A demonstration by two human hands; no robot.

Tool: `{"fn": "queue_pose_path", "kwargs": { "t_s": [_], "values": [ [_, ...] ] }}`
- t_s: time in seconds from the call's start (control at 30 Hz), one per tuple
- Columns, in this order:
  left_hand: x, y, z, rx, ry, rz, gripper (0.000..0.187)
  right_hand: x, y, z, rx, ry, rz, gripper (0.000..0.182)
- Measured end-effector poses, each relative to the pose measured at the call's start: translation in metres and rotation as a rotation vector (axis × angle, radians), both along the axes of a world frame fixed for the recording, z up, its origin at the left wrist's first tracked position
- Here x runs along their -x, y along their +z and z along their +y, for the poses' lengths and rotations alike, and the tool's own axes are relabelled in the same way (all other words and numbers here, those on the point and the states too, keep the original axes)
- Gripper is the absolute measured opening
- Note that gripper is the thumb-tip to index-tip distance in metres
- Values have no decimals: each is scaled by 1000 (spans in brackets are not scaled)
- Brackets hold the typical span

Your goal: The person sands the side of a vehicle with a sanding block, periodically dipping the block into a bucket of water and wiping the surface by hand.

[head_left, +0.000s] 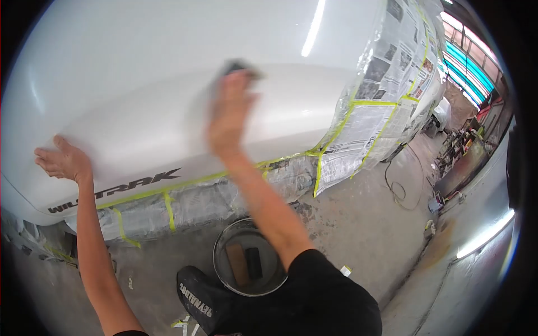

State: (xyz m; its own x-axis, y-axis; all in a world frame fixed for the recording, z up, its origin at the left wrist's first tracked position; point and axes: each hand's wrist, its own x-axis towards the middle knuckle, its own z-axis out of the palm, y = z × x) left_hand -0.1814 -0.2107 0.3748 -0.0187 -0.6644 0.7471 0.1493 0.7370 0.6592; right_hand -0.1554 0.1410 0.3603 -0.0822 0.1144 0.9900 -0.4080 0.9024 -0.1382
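Note:
A white vehicle panel [162,95] with dark lettering along its lower edge fills the upper left. My right hand [232,112], blurred by motion, holds a dark pad [238,67] against the middle of the panel. At the panel's lower left, my left hand [66,161] rests on the surface with its fingers spread and holds nothing. Newspaper sheets [358,134] edged with yellow-green tape cover the part to the right. Plastic film [196,196] with similar tape runs beneath the panel.
A round bucket [217,263] on the floor below holds a brown block [237,264] and a black block [254,263]. A coiled hose [397,191] lies at the right. Assorted items [459,145] stand along the right wall. Tape scraps [345,271] lie on the floor.

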Motion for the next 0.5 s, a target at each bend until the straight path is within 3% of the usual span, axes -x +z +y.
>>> {"fn": "queue_pose_path", "kwargs": {
  "t_s": [0.07, 0.17, 0.23, 0.27, 0.33, 0.4, 0.47, 0.5],
  "values": [
    [-1, 3, 0, -10, 4, -14, 86, -15, -8, -44, -188, 91, -131, 57],
    [5, -3, -6, 23, 15, 8, 85, -1, -4, 34, -135, -133, -3, 58],
    [3, 0, -1, -21, -1, -1, 85, -9, 22, 110, 207, -174, 29, 52],
    [2, 1, 0, -39, -6, -12, 84, -12, 30, 126, 234, -165, -6, 52],
    [4, -2, 0, -24, -15, -6, 84, 1, 37, 89, 402, -92, 147, 51],
    [2, 0, -4, -5, -5, -1, 84, 2, 33, 28, 413, -64, 121, 57],
    [5, -1, -6, 12, 16, 0, 85, -5, 3, -31, 160, 64, -49, 67],
    [5, 0, -4, 19, 18, 15, 85, -7, 1, -25, 70, 31, -63, 68]
  ]
}}
